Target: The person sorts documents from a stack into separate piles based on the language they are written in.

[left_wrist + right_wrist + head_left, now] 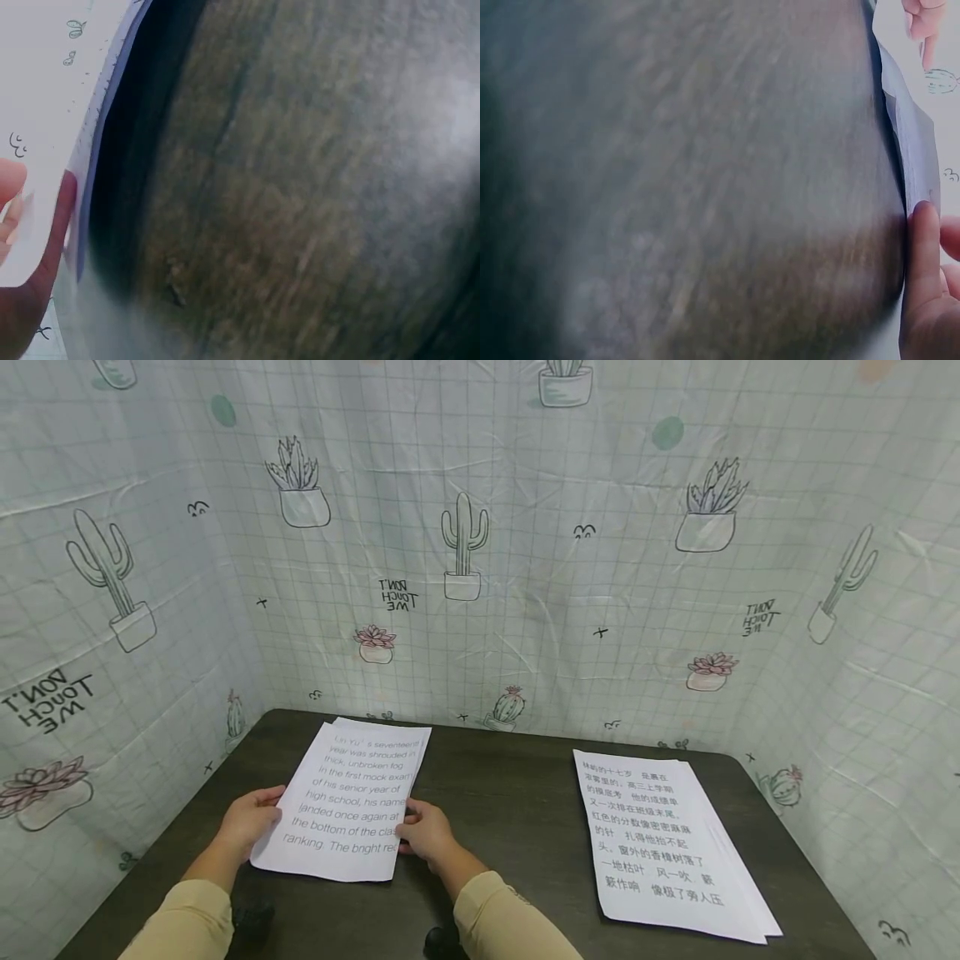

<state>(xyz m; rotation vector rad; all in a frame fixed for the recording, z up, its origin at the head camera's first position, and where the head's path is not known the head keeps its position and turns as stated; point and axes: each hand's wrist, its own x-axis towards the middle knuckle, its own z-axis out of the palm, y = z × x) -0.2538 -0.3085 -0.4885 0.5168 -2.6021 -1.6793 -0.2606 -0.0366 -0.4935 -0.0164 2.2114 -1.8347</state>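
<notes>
A small stack of white sheets of paper (337, 802) with large English print lies at the left of the dark table, its sheets slightly fanned at the top and right. On its left edge, my left hand (251, 820) pinches the paper; in the left wrist view, a finger (58, 225) runs under the sheet with the thumb above. My right hand (429, 833) grips the right edge low down. The right wrist view shows its index finger (924, 255) along the edge of the layered sheets (916, 142), which bow a little there.
A second stack of sheets (660, 843) with Chinese print lies on the right side of the dark table (510, 810), its lower sheets sticking out to the right. A cactus-print curtain (525, 560) surrounds the table's back and sides. Small black objects (441, 942) sit by the wrists.
</notes>
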